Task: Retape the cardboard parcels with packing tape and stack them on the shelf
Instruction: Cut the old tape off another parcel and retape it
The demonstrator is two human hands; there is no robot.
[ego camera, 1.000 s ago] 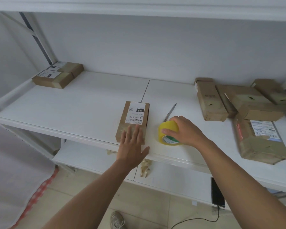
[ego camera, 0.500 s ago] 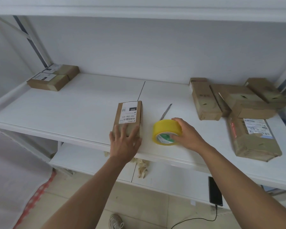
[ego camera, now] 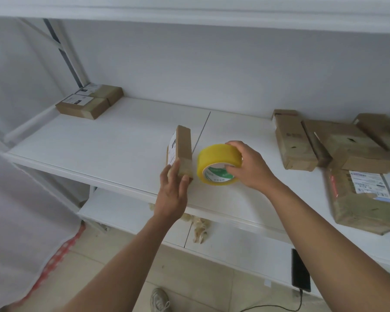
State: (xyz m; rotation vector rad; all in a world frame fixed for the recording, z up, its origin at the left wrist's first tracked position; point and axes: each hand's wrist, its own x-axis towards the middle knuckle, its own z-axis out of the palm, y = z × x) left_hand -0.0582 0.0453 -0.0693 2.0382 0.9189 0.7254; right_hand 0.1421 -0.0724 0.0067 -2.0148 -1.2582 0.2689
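1. The left hand (ego camera: 172, 194) is gripping the near end of a small parcel (ego camera: 183, 147) standing on edge, fingers curled round it.
2. The right hand (ego camera: 249, 165) is clasping the yellow tape roll (ego camera: 218, 163) just beside those fingers.
3. Both are resting on the white shelf (ego camera: 113, 143); more parcels (ego camera: 338, 147) are lying well right.

- Small brown cardboard parcel (ego camera: 183, 147) with a white label, tipped up on its long edge on the white shelf board (ego camera: 99, 145).
- Yellow packing tape roll (ego camera: 218, 163), tilted just beside it.
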